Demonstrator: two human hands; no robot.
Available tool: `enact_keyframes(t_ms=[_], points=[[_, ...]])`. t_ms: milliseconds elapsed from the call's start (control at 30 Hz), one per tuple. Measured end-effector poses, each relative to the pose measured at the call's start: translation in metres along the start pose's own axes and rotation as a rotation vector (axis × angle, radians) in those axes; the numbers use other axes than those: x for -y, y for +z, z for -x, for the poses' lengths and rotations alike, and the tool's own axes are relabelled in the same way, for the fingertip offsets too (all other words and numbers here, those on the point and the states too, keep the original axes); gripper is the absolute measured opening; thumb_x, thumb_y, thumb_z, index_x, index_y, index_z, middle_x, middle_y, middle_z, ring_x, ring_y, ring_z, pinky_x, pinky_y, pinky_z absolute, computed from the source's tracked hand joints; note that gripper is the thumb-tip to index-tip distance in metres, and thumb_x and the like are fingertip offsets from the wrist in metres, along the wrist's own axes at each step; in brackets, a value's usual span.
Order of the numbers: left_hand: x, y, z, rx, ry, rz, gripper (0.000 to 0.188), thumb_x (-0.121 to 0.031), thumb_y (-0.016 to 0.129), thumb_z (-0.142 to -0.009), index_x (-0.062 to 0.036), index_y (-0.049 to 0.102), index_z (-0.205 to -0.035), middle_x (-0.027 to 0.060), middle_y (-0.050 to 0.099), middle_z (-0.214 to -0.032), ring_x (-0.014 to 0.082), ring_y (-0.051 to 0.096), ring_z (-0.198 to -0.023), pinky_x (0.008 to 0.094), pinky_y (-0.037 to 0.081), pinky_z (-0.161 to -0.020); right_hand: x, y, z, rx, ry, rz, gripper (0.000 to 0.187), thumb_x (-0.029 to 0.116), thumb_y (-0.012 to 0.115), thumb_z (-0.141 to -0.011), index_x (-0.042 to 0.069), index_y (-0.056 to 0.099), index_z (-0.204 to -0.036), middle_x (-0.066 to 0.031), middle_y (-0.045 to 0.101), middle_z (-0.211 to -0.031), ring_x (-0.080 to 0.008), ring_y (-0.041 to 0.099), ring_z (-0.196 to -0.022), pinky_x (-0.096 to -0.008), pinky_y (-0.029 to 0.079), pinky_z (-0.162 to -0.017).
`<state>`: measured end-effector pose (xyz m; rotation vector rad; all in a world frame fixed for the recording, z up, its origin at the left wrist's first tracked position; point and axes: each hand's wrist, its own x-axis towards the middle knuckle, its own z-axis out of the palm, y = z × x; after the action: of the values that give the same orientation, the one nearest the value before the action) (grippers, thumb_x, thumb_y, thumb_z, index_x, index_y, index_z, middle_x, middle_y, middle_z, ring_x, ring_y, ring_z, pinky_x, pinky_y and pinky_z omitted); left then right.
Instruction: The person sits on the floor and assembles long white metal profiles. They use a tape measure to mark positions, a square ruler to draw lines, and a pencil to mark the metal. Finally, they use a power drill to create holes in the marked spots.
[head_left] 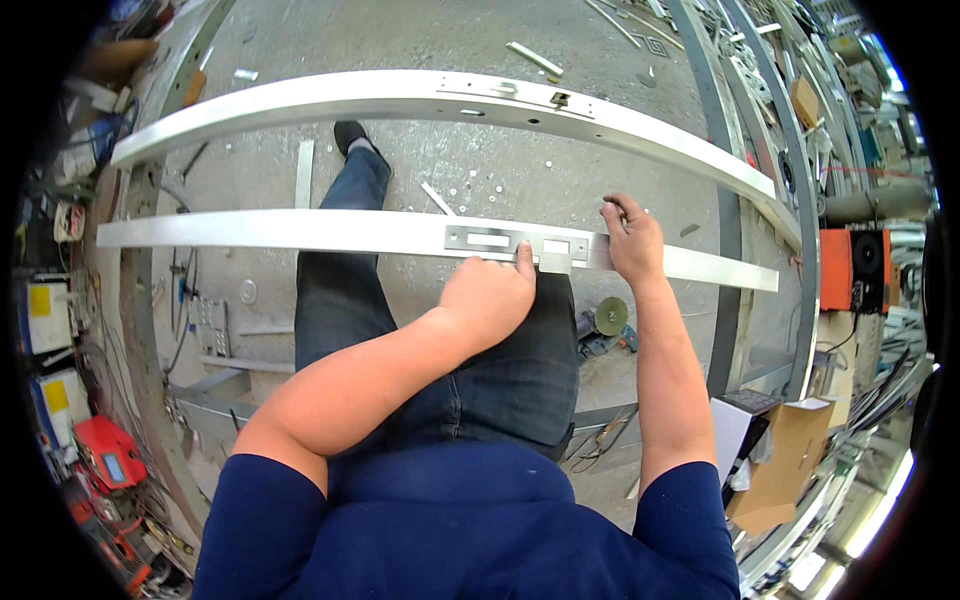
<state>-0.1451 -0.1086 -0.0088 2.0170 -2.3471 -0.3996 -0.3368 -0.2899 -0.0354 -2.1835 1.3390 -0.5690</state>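
Note:
Across my lap lies a long silvery metal bar (370,230). On it sits a flat metal lock faceplate (463,238) with two rectangular cutouts and a small tab at its near edge. My left hand (490,300) presses the faceplate against the bar with one outstretched fingertip, the other fingers curled at the near edge. My right hand (634,243) rests at the bar just right of the faceplate. Its fingers are bent and pinched together; whatever they hold, if anything, I cannot make out.
A second metal bar (300,100) with slots and holes spans the frame farther away. Grey steel rails (727,250) support the bars at right. An angle grinder (608,318) lies by my right leg. An open cardboard box (785,470) stands lower right, a red machine (110,452) lower left.

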Motion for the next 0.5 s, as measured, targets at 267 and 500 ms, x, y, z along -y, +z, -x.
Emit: enact_keyframes(t_ms=[267, 500], points=[[0.046, 0.009, 0.006, -0.513, 0.051, -0.056, 0.033, -0.023, 0.078, -0.081, -0.0132, 0.071, -0.111, 0.0013, 0.063, -0.119, 0.0234, 0.054, -0.12, 0.0485, 0.031, -0.113, 0.004, 0.003, 0.002, -0.047, 0.011, 0.018, 0.025, 0.029, 0.062, -0.099, 0.01, 0.072, -0.113, -0.0171, 0.075, -0.097, -0.038, 0.07, -0.091, -0.046, 0.055, -0.08], [0.041, -0.001, 0.055, -0.659, 0.146, -0.048, 0.016, -0.015, 0.072, -0.082, -0.0126, 0.073, -0.098, 0.0011, 0.067, -0.106, 0.0224, 0.061, -0.105, 0.0422, 0.044, -0.098, 0.006, -0.001, 0.007, -0.084, 0.075, -0.072, 0.025, 0.029, 0.063, -0.098, 0.011, 0.072, -0.113, -0.0178, 0.074, -0.094, -0.0381, 0.07, -0.09, -0.0459, 0.054, -0.078]])
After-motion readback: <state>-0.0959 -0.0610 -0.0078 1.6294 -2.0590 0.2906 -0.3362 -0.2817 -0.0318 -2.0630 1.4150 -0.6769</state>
